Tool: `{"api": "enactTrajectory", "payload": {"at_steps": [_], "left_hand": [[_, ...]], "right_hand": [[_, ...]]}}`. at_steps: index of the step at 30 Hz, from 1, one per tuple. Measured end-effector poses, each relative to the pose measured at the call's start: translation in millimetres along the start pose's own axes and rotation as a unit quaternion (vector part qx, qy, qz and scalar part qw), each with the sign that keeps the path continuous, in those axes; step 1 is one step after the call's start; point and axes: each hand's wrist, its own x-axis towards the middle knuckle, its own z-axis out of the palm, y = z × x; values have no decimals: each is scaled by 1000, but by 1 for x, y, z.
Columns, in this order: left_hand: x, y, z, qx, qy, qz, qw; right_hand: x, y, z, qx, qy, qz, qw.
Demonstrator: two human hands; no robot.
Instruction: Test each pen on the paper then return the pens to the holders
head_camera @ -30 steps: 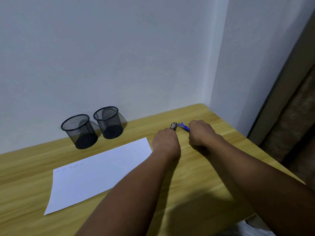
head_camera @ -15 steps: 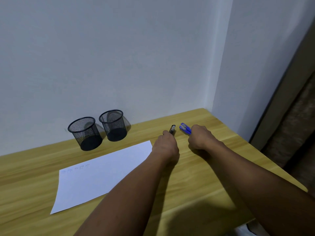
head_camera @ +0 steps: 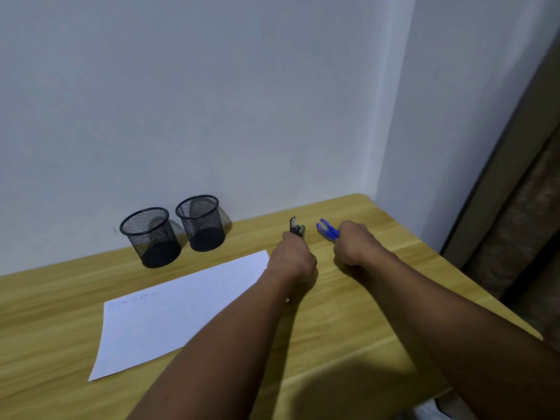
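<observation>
While fisted: left hand [head_camera: 292, 260] around dark pens [head_camera: 297, 230]; right hand [head_camera: 356, 245] around blue pens [head_camera: 327, 230], caps protruding.

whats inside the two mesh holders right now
Both mesh holders look empty: only their dark bases show. The black pens are in the left hand, the blue pens in the right hand.

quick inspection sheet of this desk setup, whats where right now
surface: wooden desk set into a wall corner
job's things: white paper lies flat with faint scribbles near its far edge; two black mesh holders stand by the wall, no pens in them
clutter: nothing seen
grippers: left hand shut on dark pens; right hand shut on blue pens
cables: nothing seen
surroundings: pale walls, brown curtain at right
</observation>
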Motion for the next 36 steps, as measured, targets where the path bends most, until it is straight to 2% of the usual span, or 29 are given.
{"api": "enactTrajectory", "payload": {"at_steps": [5,11,13,19,25,30,36], "left_hand": [[-1,-11,-25,-47,83,53,994],[-10,-35,-93,-148,184,136,962],[-11,-49,-124,-169,206,144,953],[-5,-105,-211,-214,269,119,931],[19,-154,-245,-258,261,114,923],[44,-173,-239,-257,267,113,922],[61,-194,-227,-240,250,88,934]], "right_hand": [[13,-5,1,126,20,-9,992],[11,-68,-17,237,11,-103,966],[5,-102,-24,284,-1,-143,948],[-11,-203,-41,359,29,-237,902],[-2,-257,-23,373,31,-262,889],[21,-263,3,352,6,-245,904],[37,-264,23,273,-23,-249,929]]}}
